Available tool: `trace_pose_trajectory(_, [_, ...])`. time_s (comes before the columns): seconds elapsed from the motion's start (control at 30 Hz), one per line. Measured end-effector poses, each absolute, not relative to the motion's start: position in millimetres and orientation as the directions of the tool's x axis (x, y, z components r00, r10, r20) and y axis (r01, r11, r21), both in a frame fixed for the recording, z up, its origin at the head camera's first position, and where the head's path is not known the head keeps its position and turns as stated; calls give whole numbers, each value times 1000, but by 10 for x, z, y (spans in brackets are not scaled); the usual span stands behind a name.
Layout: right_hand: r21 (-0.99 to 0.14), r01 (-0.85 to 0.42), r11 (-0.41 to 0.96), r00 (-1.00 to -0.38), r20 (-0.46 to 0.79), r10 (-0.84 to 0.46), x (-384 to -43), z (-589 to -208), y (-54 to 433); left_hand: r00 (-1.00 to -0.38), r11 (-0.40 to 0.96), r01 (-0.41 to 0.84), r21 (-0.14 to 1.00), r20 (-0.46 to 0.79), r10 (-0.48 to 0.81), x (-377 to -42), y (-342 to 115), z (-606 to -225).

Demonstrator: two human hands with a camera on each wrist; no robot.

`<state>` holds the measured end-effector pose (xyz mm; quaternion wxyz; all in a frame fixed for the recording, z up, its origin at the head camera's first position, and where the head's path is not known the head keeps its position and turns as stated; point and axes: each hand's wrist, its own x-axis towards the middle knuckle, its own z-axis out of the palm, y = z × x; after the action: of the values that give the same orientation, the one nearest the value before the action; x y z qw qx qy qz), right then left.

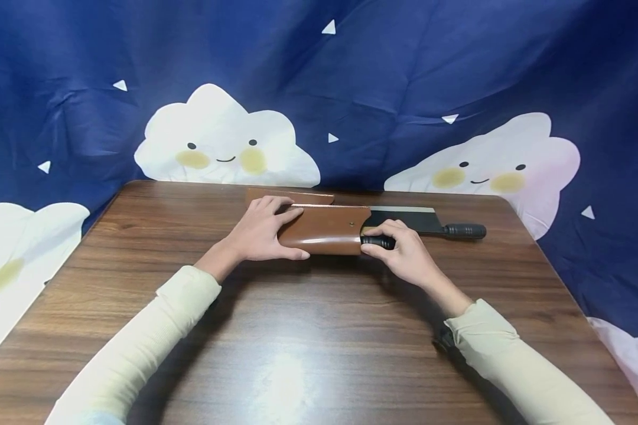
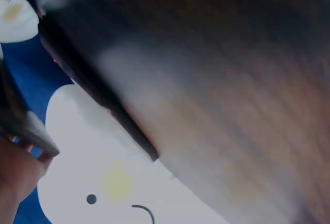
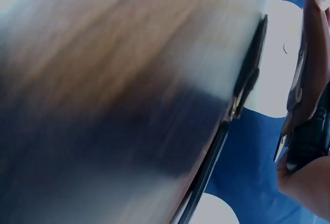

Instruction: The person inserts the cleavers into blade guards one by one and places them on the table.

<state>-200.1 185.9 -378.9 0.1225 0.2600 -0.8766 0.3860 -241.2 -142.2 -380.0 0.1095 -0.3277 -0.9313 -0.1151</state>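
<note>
Raised over the table, a brown leather sheath (image 1: 326,229) lies level in my left hand (image 1: 263,230), which grips its left end with the thumb below and the fingers above. From the sheath's right end sticks a black ribbed handle (image 1: 378,241); the blade is hidden inside. My right hand (image 1: 404,251) pinches this handle close to the sheath's mouth. In the right wrist view the handle (image 3: 308,140) meets the sheath (image 3: 314,59) at a curved edge. Behind them a cleaver (image 1: 412,220) with a dark blade, pale edge and black handle lies on the table.
A second brown sheath (image 1: 292,195) lies near the table's far edge, partly covered by my left hand and the held sheath. The wooden table (image 1: 298,330) has a glossy grain. A blue curtain (image 1: 361,77) with smiling clouds hangs right behind it.
</note>
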Motion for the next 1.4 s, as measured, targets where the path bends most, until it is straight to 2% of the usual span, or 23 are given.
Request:
trace_pose_trajectory(0.17, [-668, -468, 579, -882, 315, -350, -2004, -3782, 1881, -774, 778, 623, 82, 212, 597, -2370, -1416, -3828])
trace_pose_trajectory(0.5, [-748, -359, 559, -924, 201, -324, -1959, -3918, 1859, -768, 767, 638, 71, 122, 628, -2312, -1431, -3957])
trace_pose_trajectory(1.0, [-843, -235, 483, -936, 62, -347, -1897, -4070, 1852, -783, 780, 616, 113, -19, 622, -2250, -1382, -4041])
trace_pose_trajectory(1.4, [-841, -179, 511, -923, -37, -383, -1948, -4036, 1874, -783, 782, 615, 97, -42, 621, -2234, -1372, -4042])
